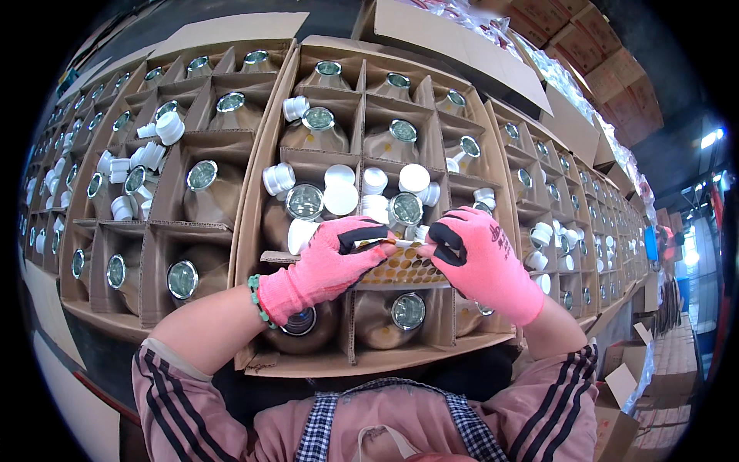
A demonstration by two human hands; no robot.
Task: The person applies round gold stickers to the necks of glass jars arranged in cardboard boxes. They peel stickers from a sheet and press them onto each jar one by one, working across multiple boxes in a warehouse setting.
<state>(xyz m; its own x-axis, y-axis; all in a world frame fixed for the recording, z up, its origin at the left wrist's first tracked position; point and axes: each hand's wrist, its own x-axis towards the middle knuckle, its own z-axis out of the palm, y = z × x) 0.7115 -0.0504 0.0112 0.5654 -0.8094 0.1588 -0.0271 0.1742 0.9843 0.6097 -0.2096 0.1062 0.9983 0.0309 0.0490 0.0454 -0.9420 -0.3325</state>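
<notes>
Pink-gloved left hand (327, 262), dark-printed right glove (485, 262) hold gold-dotted sheet (406, 271).

Cardboard dividers (231, 145) wall off the cells; white plastic caps (339, 199) crowd the central ones. Near-centre bottle (379, 319): reachable from above. Left gloved hand (327, 258) partly overhangs near-left bottle (319, 331), narrowing access.

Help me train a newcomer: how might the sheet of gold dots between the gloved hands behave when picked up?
The sheet of gold dots looks thin, so it is probably light. It shows no rigid frame, so it may bend easily rather than stay stiff. Its dots resemble stickers, so they might cling when touched.
</notes>
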